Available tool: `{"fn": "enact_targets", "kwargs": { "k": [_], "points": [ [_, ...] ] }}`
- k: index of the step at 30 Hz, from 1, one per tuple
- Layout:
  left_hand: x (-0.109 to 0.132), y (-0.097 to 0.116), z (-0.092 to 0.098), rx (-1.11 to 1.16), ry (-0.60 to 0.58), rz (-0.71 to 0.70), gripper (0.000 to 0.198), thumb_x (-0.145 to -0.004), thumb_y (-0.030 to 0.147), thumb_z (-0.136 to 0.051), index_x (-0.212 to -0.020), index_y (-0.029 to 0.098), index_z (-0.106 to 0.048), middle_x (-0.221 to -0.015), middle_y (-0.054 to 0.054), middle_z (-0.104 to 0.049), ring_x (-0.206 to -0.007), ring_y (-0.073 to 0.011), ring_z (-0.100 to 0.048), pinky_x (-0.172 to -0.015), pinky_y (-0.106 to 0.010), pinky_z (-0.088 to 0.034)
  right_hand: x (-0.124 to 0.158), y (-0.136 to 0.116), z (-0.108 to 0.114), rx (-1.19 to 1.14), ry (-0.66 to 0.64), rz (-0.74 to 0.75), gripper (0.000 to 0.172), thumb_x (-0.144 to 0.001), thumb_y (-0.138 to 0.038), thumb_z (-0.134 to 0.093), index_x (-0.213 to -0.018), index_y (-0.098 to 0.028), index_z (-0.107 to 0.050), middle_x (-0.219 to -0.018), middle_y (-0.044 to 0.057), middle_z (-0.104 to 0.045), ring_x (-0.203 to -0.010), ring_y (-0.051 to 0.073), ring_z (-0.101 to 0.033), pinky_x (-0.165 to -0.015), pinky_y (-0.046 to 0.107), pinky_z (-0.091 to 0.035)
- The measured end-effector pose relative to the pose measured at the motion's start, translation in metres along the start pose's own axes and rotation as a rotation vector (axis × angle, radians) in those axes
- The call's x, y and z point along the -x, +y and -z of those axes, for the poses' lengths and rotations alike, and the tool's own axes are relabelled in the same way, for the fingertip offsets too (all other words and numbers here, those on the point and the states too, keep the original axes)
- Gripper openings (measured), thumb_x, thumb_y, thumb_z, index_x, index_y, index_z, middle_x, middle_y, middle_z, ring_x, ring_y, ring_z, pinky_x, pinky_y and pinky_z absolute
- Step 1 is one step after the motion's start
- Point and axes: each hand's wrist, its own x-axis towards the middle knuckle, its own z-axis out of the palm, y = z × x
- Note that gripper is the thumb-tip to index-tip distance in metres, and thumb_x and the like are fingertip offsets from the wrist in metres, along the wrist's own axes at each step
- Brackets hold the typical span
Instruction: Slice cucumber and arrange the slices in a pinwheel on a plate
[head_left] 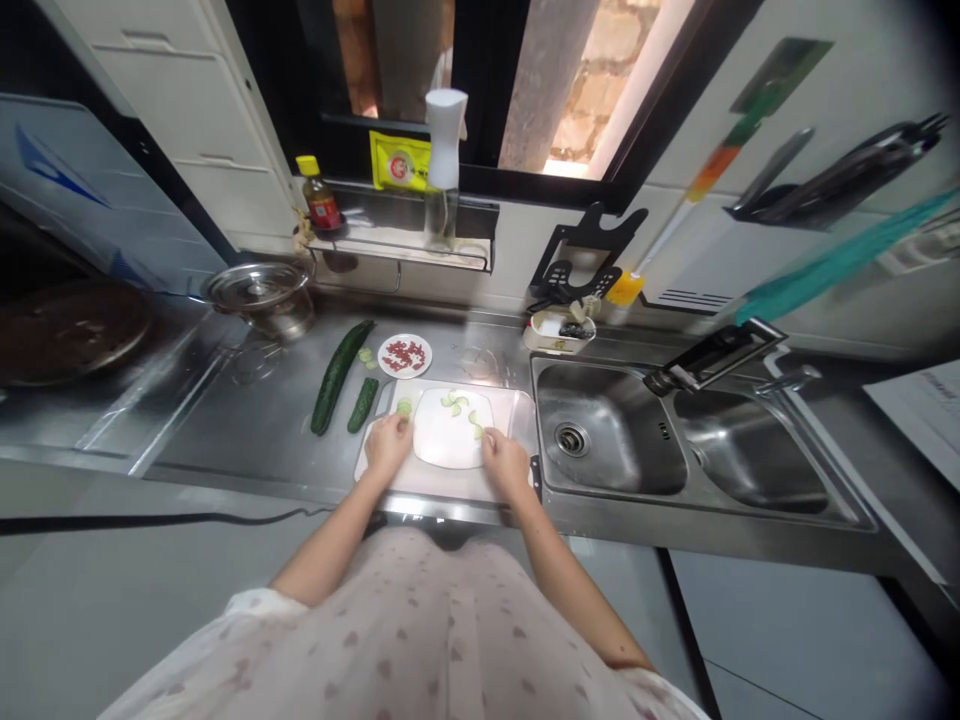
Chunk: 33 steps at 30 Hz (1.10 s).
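A white plate (450, 440) rests on a pale cutting board (517, 405). Thin cucumber slices (454, 402) lie in a curve along the plate's far and right side. My right hand (508, 466) is at the right rim, thumb and fingers pinched on a cucumber slice (477, 430). At the board's left part, my left hand (389, 447) has its fingers curled together right by a small heap of cucumber slices (404, 408); whether it grips one is hard to see. Beyond it lie a cut cucumber piece (363, 405) and a long cucumber (341, 378).
A small plate of chopped red pieces (406, 356) stands behind the board, with cucumber bits (366, 357) beside it. A lidded steel pot (262, 298) is at the back left. A double sink (611, 430) lies to the right. A wall shelf (397, 248) holds bottles.
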Motion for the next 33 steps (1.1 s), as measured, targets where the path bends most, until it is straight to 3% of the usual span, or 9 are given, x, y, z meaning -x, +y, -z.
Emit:
{"fn": "enact_targets", "kwargs": {
  "k": [4, 11, 21, 26, 33],
  "points": [
    [-0.005, -0.021, 0.006, -0.091, 0.007, 0.139, 0.038, -0.087, 0.046, -0.049, -0.111, 0.021, -0.065, -0.107, -0.011, -0.068, -0.102, -0.0266, -0.059, -0.085, -0.034, -0.042, 0.005, -0.005, 0.003, -0.034, 0.000, -0.022, 0.041, -0.099, -0.039, -0.032, -0.122, -0.027, -0.063, -0.097, 0.006, -0.072, -0.087, 0.017, -0.064, -0.067, 0.023, -0.033],
    [-0.013, -0.017, 0.001, -0.129, 0.005, 0.204, 0.049, -0.085, 0.057, -0.045, -0.106, 0.019, -0.066, -0.108, -0.015, -0.068, -0.103, -0.0331, -0.059, -0.089, -0.044, -0.037, 0.011, -0.006, 0.002, -0.070, 0.001, -0.030, 0.040, -0.098, -0.038, -0.034, -0.120, -0.026, -0.065, -0.097, 0.006, -0.073, -0.085, 0.017, -0.064, -0.067, 0.023, -0.034],
    [-0.016, -0.014, -0.003, -0.025, 0.053, 0.235, 0.033, -0.082, 0.047, -0.055, -0.093, 0.019, -0.068, -0.099, -0.012, -0.070, -0.100, -0.0300, -0.060, -0.085, -0.037, -0.037, 0.014, 0.001, -0.003, -0.123, 0.028, -0.046, 0.035, -0.096, -0.037, -0.040, -0.116, -0.025, -0.067, -0.092, 0.006, -0.073, -0.080, 0.018, -0.063, -0.067, 0.024, -0.035],
    [-0.015, -0.016, -0.005, 0.186, 0.087, 0.260, 0.018, -0.079, 0.037, -0.060, -0.084, 0.020, -0.067, -0.088, -0.007, -0.071, -0.086, -0.0227, -0.063, -0.073, -0.028, -0.038, 0.015, 0.000, -0.003, -0.142, 0.040, -0.039, 0.035, -0.095, -0.036, -0.042, -0.115, -0.025, -0.068, -0.090, 0.006, -0.073, -0.078, 0.017, -0.063, -0.066, 0.024, -0.035],
    [-0.016, -0.009, 0.004, 0.763, 0.074, 0.295, 0.022, -0.067, 0.033, -0.071, -0.077, 0.015, -0.064, -0.072, -0.003, -0.066, -0.068, -0.0152, -0.059, -0.065, -0.024, -0.041, 0.014, -0.006, 0.002, -0.265, 0.119, 0.014, 0.033, -0.093, -0.034, -0.043, -0.108, -0.022, -0.069, -0.079, 0.005, -0.070, -0.075, 0.017, -0.062, -0.066, 0.024, -0.036]
  ]
}}
